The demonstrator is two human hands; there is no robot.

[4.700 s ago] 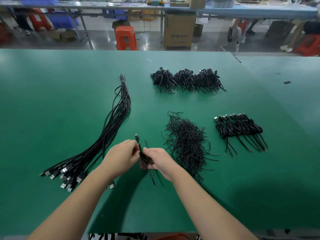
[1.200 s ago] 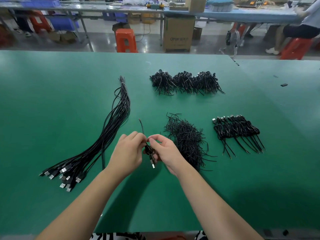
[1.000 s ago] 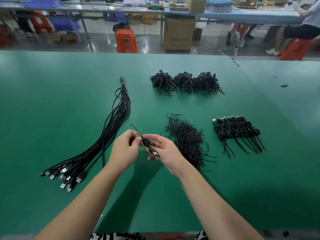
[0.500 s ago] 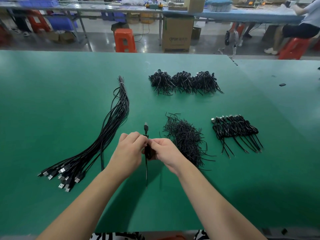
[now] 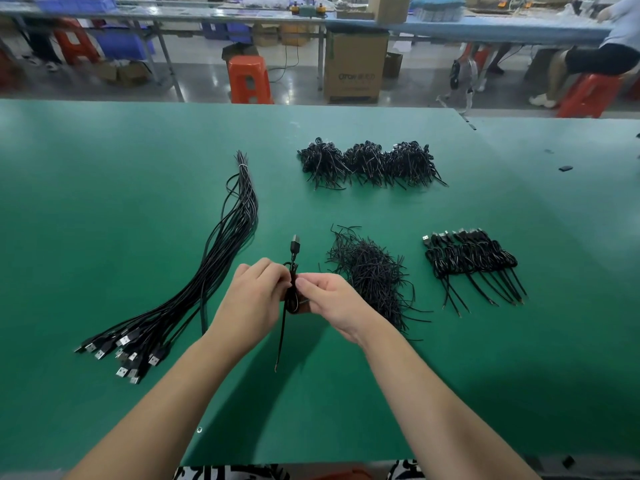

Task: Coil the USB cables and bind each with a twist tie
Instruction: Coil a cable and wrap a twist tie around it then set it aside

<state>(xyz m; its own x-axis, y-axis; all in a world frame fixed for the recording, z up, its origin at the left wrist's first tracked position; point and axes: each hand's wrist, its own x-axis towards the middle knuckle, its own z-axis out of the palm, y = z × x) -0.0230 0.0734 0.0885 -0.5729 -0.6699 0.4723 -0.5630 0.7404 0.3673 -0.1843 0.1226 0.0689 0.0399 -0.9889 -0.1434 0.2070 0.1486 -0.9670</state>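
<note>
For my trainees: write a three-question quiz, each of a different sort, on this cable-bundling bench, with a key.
1. True or false: the coiled cable lies flat on the table, untouched.
2. Which pile lies closest to the right hand? A. loose twist ties B. row of finished coils C. straight cables
3. Fill in: the held cable's USB plug points ____ from the person.

Key: 1 false, the left hand and right hand grip it; 2 A; 3 away.

We see our left hand (image 5: pixel 254 299) and right hand (image 5: pixel 334 301) bare, forearms uncovered with no sleeves, and black-and-white patterned clothing (image 5: pixel 228 472) below.
</note>
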